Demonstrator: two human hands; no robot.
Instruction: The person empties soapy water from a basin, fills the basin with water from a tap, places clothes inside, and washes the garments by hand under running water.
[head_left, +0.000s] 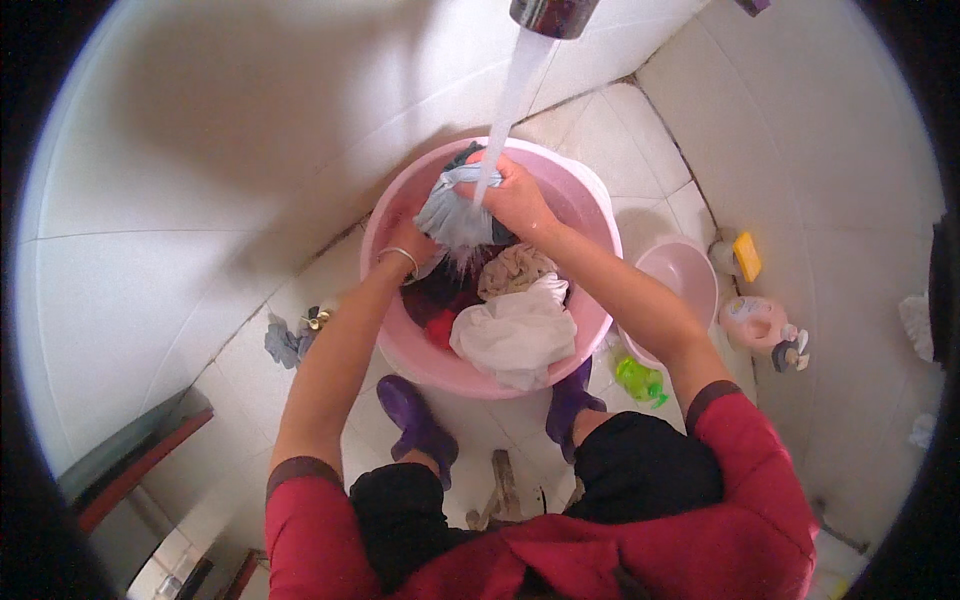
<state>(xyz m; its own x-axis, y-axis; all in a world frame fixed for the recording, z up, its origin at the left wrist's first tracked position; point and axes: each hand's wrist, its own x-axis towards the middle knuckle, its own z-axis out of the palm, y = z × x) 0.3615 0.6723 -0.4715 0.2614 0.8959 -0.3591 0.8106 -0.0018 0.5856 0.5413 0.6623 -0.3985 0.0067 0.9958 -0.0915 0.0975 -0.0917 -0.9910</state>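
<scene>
White cloth point(515, 335) lies in the pink tub point(425, 362); beyond it, the partly hidden left hand point(411, 243) seems to grip the grey-blue cloth point(445, 212), and the right hand point(517, 200) clutches its top above the tub, under running water point(508, 98).

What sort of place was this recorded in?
Probably a bathroom or wash area: the walls and floor look tiled, and water pours from a spout over clothes in a pink tub.

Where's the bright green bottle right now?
In the head view, the green bottle is on the floor right of centre, beside the big pink tub and just below the small pink basin.
</scene>
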